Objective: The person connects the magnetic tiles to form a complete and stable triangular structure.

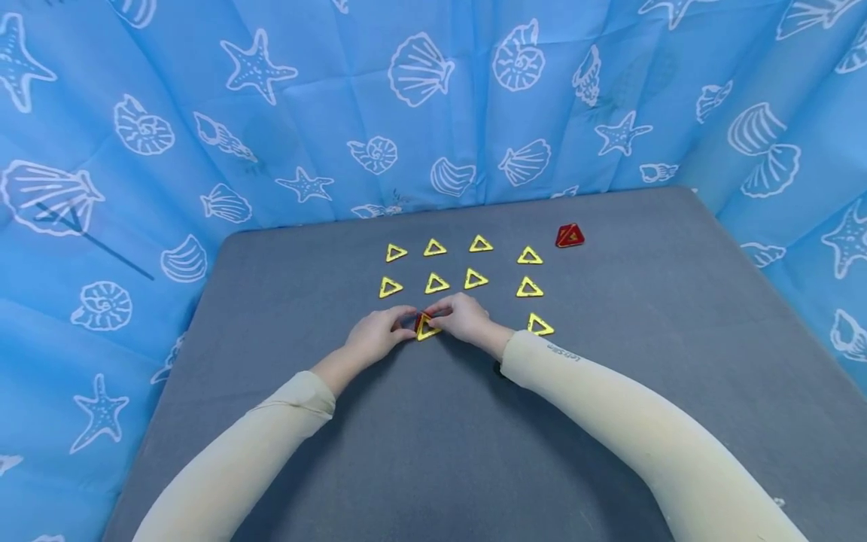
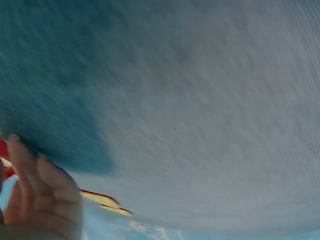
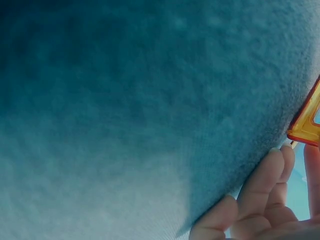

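Observation:
Near the middle of the table, both hands meet at a yellow triangular tile with an open centre and a red tile behind it. My left hand pinches the red tile between thumb and fingers at its left side. From the right, my right hand pinches the yellow tile at its upper edge. A corner of red and yellow shows past the fingers of the left hand in the left wrist view. In the right wrist view, the right hand is beside a translucent amber tile.
Several yellow triangular tiles lie in rows beyond the hands, among them one tile in the nearer row. A red tiled piece lies at the back right. Behind the grey table hangs a blue shell-print curtain.

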`<state>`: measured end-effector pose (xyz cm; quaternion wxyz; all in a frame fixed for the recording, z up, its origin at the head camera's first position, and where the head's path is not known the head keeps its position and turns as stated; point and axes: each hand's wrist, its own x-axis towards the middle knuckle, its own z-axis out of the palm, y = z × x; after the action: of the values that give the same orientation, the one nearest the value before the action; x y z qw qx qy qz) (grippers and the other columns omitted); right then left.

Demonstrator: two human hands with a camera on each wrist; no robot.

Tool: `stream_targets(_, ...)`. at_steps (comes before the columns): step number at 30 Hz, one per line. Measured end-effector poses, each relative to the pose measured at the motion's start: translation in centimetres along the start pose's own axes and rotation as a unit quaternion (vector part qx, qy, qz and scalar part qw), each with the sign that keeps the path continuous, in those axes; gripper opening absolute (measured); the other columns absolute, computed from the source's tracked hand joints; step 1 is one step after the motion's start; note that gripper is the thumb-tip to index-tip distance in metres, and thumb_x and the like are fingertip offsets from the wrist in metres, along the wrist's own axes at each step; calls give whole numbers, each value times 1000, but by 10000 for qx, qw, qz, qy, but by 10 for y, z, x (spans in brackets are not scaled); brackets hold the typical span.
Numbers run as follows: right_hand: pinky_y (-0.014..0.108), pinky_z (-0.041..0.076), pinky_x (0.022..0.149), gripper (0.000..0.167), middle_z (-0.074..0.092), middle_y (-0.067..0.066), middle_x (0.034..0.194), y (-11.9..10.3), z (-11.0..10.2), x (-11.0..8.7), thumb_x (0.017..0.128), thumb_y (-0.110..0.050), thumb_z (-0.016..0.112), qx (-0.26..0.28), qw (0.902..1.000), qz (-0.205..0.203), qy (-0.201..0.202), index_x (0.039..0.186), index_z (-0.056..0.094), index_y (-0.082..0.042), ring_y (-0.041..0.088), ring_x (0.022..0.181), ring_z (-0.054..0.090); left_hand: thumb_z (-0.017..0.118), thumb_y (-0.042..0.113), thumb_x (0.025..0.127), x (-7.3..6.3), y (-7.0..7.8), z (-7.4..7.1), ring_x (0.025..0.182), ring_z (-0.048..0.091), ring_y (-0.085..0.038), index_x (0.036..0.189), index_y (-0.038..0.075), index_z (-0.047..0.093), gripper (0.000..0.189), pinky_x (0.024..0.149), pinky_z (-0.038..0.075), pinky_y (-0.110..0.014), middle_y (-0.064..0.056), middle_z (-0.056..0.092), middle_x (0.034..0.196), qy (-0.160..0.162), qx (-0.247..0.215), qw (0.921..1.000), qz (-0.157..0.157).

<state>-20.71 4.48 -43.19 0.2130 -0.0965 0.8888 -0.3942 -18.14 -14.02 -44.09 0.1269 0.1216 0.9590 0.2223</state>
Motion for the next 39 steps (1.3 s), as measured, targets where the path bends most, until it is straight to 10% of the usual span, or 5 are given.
stream_targets(6,50,38,95,25,67,5,119,2,-1,-1,95,-19,65,-197,9996,-188,-17,118,72,-14,24,107,60,67,26,93,8,-9,-3,67,49,-14,136,16,58,45,63,39,-32,2,57,79,-256,-280,9968,701)
stream_targets(27,38,46,85,24,70,5,111,4,-2,-1,92,-16,69,-82,9998,-165,-95,115,72,-10,19,96,62,72,30,88,17,-16,3,62,47,-11,110,15,71,27,58,35,-28,6,54,72,-163,-86,9948,1000)
stream_targets(39,35,46,77,27,63,13,109,12,-47,-14,96,-9,61,704,9960,-248,-483,120,66,1,24,92,57,73,31,88,16,-15,1,61,43,-11,109,15,70,27,57,32,-27,4,51,71,-160,-58,9940,1080)
